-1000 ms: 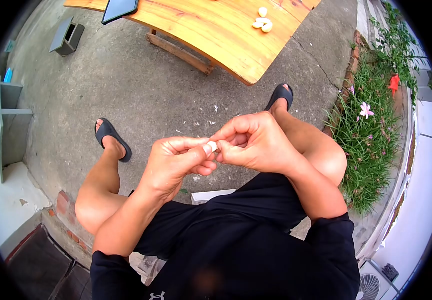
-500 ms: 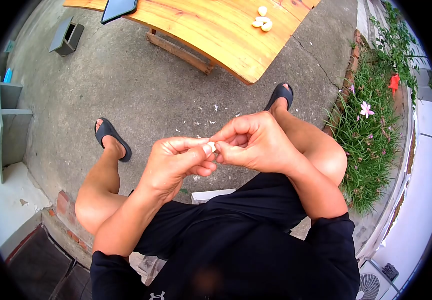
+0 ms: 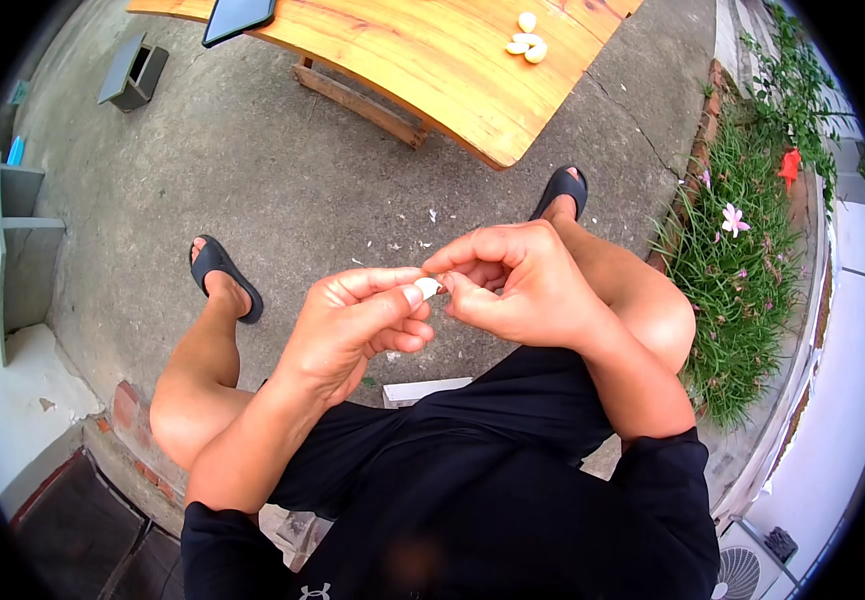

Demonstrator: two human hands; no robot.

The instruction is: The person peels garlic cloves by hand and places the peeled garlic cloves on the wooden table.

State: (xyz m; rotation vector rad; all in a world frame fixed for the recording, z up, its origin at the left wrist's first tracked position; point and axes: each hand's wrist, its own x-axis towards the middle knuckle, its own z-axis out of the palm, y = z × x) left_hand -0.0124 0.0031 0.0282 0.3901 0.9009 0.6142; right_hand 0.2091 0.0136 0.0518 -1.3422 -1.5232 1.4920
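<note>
A small white garlic clove (image 3: 426,288) is pinched between the thumb and forefinger of my left hand (image 3: 358,315), above the ground between my knees. My right hand (image 3: 518,285) is closed, its thumb and forefinger at the clove's right end. A tiny darker scrap shows by that thumb, too small to make out. Several more pale cloves (image 3: 535,53) lie grouped on the wooden table (image 3: 433,75) ahead, out of reach of both hands' present position.
A dark tablet (image 3: 238,20) lies at the table's near left edge. White flakes (image 3: 426,244) are scattered on the concrete. A grey box-like stool (image 3: 135,75) stands at far left. Grass with pink flowers (image 3: 735,220) borders the right side. A white ledge (image 3: 423,390) shows under my hands.
My right thumb has drawn back slightly from the clove, so more of its white surface shows. My left hand keeps its pinch almost in the same place.
</note>
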